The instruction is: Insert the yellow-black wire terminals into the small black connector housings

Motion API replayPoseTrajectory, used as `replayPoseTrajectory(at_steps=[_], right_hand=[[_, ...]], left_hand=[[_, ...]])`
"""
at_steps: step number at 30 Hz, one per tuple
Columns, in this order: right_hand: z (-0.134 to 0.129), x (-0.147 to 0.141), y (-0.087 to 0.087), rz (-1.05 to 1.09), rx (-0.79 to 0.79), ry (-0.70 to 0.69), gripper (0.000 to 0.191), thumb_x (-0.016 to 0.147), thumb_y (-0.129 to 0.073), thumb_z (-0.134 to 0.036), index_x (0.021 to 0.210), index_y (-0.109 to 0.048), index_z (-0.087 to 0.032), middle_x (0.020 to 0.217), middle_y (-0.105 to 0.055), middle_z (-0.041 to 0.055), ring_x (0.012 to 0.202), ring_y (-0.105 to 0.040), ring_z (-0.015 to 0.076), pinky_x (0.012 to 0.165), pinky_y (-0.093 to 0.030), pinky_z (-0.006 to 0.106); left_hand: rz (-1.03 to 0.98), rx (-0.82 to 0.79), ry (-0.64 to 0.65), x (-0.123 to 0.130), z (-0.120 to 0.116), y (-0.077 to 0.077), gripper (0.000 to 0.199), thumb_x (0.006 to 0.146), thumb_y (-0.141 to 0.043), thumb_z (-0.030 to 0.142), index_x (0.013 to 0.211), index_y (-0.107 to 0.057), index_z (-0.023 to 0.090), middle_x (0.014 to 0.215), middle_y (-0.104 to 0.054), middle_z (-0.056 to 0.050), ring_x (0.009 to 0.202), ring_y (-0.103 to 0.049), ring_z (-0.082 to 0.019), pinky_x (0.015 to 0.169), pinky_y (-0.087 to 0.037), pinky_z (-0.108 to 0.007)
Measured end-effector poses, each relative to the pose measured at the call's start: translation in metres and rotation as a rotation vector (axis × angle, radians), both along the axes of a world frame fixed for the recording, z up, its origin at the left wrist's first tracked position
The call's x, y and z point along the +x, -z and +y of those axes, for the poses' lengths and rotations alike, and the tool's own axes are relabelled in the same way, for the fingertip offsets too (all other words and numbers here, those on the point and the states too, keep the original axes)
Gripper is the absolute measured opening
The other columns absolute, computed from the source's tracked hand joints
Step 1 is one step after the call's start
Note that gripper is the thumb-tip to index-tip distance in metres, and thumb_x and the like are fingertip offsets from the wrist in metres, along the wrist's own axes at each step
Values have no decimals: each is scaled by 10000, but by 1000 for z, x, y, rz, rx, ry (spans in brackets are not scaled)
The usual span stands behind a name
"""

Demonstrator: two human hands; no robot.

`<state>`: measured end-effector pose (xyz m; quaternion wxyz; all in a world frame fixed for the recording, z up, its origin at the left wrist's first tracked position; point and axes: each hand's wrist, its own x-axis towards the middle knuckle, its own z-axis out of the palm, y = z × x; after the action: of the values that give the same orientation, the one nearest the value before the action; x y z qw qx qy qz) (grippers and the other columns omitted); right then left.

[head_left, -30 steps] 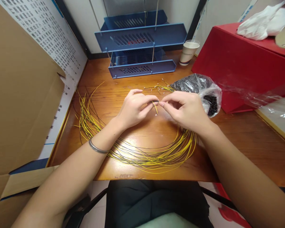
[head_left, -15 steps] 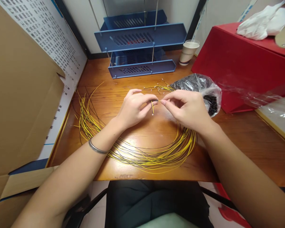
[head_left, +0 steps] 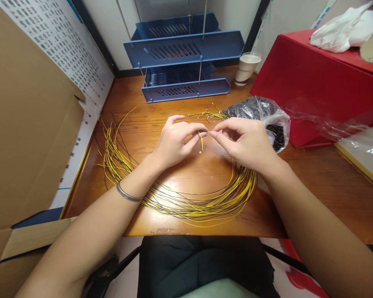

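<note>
My left hand (head_left: pixel 177 138) pinches a small black piece (head_left: pixel 202 131) between thumb and forefinger, above the middle of the wooden table. A short yellow wire end (head_left: pixel 202 142) with a pale tip hangs below those fingertips. Close on the right, my right hand (head_left: pixel 244 138) pinches a thin yellow wire just beyond the black piece; the fingertips of both hands nearly meet. A large curved bundle of yellow and black wires (head_left: pixel 199 207) lies on the table around and under my forearms. Its tipped ends (head_left: pixel 209 114) spread out behind my right hand.
Behind my right hand lies a clear plastic bag (head_left: pixel 257 107) of small black pieces. A blue rack (head_left: pixel 186 89), a paper cup (head_left: pixel 247 69) and a red box (head_left: pixel 313 91) stand at the back. Cardboard (head_left: pixel 27 116) borders the left side of the table (head_left: pixel 164 229).
The short wire end hanging under my left fingertips has swung slightly right and down. Both hands are almost where they were, with the same grips.
</note>
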<state>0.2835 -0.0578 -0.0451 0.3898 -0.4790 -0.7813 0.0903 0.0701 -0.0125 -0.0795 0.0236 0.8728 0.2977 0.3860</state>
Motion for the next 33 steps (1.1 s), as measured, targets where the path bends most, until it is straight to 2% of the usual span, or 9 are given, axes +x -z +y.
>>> replayPoseTrajectory(at_steps=[4,8,14,20,33], right_hand=[[0,2,-1,-8,2,9,106,891,-690,-229,807,-755,-219,734,-734,19,600,-562,143,611,-411,309],[0,0,0,-1,23,-7,110,894,-686,-228,810,-756,-216,753,-747,23,605,-574,144,615,-422,305],[-1,-3,2,1,-4,-14,114,898,-669,-235,825,-753,-213,787,-761,28,623,-592,147,632,-439,306],[-1,0,-2,10,7,13,86,874,-696,-213,804,-744,-212,670,-690,5,580,-546,138,594,-411,298],[-1,-4,2,-4,-9,0,103,889,-677,-226,816,-749,-209,680,-698,8,569,-532,133,594,-398,291]], left_hand=[[-12,9,-3,0,0,1,227,1036,-568,368,1063,-743,227,954,-826,-5,817,-733,-144,1083,-435,-385],[5,24,32,-1,1,1,221,1029,-564,333,1072,-746,214,954,-826,-19,782,-717,-140,990,-477,-345],[38,-18,23,0,0,0,227,1028,-543,321,1085,-740,222,936,-822,-16,771,-706,-144,920,-465,-341],[15,12,30,1,0,0,220,1033,-561,339,1073,-740,217,928,-822,-7,775,-709,-139,890,-446,-331],[34,-8,11,0,0,1,240,1033,-540,348,1076,-742,224,926,-823,-13,761,-701,-146,904,-453,-342]])
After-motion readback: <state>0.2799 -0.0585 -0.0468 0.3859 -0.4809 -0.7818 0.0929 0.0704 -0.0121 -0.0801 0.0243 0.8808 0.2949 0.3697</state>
